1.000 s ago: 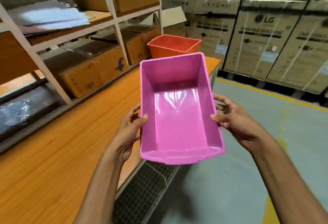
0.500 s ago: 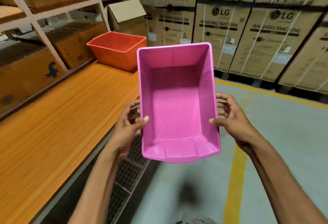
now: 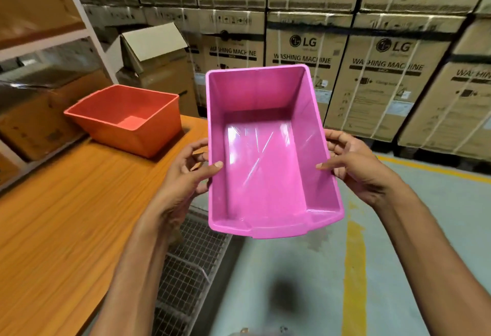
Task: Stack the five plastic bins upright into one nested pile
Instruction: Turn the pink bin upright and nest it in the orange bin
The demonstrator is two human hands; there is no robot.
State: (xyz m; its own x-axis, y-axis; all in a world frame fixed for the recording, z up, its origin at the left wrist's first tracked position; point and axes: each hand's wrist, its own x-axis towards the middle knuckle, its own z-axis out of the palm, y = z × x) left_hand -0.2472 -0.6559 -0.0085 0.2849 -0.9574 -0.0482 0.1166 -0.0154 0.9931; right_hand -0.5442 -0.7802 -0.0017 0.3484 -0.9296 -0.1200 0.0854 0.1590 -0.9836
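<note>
I hold an empty pink plastic bin [image 3: 265, 165] in the air in front of me, open side towards me. My left hand [image 3: 186, 176] grips its left wall, thumb over the rim and inside. My right hand [image 3: 353, 165] grips its right wall the same way. An orange-red bin [image 3: 148, 133] stands upright and empty on the wooden table [image 3: 66, 216], to the left of and beyond the pink bin, near the table's far end. No other bins are in view.
A metal shelf rack with cardboard boxes [image 3: 34, 123] runs along the table's left side. Stacked washing machine cartons [image 3: 385, 83] form a wall ahead. A wire mesh panel [image 3: 186, 269] sits below the table edge. Grey floor with a yellow line [image 3: 353, 269] lies to the right.
The view has swung right and drawn closer to the orange-red bin, which now appears nearer and lower left. The pink bin stays gripped by both hands, tilted slightly differently.
</note>
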